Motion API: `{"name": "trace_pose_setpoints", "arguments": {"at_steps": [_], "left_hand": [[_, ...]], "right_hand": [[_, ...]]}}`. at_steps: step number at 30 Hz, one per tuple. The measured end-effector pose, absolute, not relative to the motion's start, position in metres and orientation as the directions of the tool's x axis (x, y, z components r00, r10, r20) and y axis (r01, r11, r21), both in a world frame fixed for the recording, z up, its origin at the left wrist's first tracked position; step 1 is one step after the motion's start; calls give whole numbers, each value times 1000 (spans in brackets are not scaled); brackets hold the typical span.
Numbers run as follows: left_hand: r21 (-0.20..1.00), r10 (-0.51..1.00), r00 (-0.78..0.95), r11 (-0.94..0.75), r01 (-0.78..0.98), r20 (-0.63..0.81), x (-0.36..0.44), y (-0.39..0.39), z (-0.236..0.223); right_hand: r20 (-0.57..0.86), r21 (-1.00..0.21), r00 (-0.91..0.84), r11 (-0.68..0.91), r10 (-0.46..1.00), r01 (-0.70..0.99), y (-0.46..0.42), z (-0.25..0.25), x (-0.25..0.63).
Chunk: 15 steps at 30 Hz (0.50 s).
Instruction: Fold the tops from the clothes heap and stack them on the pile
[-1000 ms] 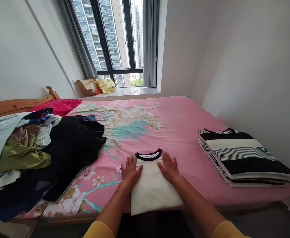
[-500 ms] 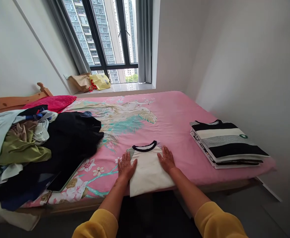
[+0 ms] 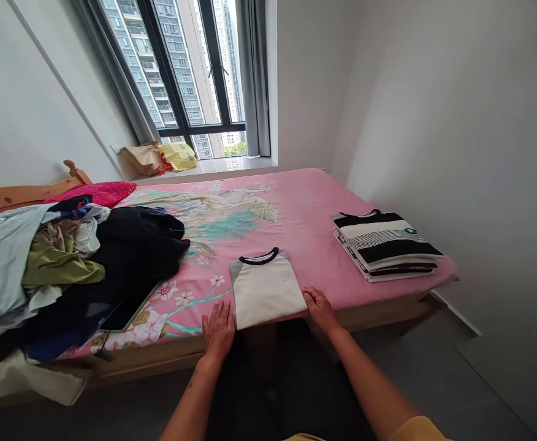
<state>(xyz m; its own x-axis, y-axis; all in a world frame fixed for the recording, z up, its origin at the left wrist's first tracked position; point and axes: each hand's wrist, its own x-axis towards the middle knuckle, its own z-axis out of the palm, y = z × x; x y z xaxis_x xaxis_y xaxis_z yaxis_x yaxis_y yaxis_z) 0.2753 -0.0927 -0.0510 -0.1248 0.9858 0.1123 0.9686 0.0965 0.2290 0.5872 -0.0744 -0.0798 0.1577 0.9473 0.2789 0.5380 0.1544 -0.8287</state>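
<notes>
The bed [image 3: 296, 202] gives me a broad, flat place, and everything's spread so nothing crowds my middle! Over on the left, the loose heap [image 3: 135, 257] sprawls, apparently kept apart from anything neat. Across on the right, the folded stack [image 3: 383, 236] sits squared up, its striped top facing me, likely so the layers lie level. Between them, right at the near edge, here's the pale shirt [image 3: 268, 285], folded, dark collar pointing away, probably placed there for easy reach.

Now my hands! My left hand [image 3: 219, 329] is spread and gripping nothing, palm down just beside the shirt's near left corner. My right hand [image 3: 320, 308] has its fingers bent at the near right corner, perhaps to steady it; whether they pinch the cloth, I can't tell.

And the count: 1 bed, 1 heap, 1 stack with layers too tight to number, 1 pale shirt in front of me, 2 bags on the windowsill [image 3: 250, 163], brown [image 3: 142, 159] and yellow [image 3: 179, 155], 2 hands, and 1 dark-screened device [image 3: 130, 311] by the heap!
</notes>
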Motion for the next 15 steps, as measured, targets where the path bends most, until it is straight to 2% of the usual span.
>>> {"name": "trace_pose_setpoints", "arguments": {"at_steps": [8, 15], "left_hand": [[456, 965, -115, -5, 890, 235, 273, -148, -80], [699, 928, -243, -24, 715, 281, 276, -151, -76]], "right_hand": [[297, -838, 169, 172, 940, 519, -84, -79, 584], [282, -837, 159, 161, 946, 523, -86, -78, 584]]}}
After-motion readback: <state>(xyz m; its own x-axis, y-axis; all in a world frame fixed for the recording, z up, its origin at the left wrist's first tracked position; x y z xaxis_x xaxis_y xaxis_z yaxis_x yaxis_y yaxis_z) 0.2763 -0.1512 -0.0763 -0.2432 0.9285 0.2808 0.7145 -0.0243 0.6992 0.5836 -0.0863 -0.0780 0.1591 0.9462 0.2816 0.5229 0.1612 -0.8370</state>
